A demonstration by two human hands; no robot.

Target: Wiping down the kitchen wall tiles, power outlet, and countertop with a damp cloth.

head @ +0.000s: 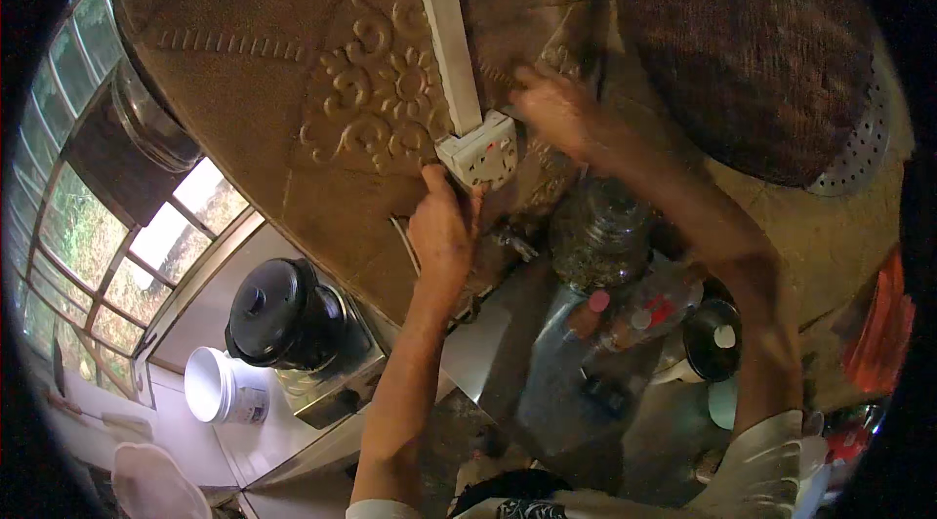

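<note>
A white power socket box (483,153) sits at the lower end of a white cable-trunking strip (448,28) on the brown embossed wall covering (351,116). A small red light shows on its face. My left hand (443,226) grips the box's lower left corner, one digit at the left side and another along the bottom edge. To the right of the box and strip, my right hand (553,112) is raised close to the wall, its fingers curled and blurred by motion. Whether it holds anything small cannot be made out.
A black lidded pot (274,314) stands on a stove (344,380), beside a white plastic bucket (219,387). A large jar (600,233) and plastic bottles (651,306) are below my right forearm. A dark round board (747,50) overlaps a perforated metal rim (856,145). Left is a barred window (88,248).
</note>
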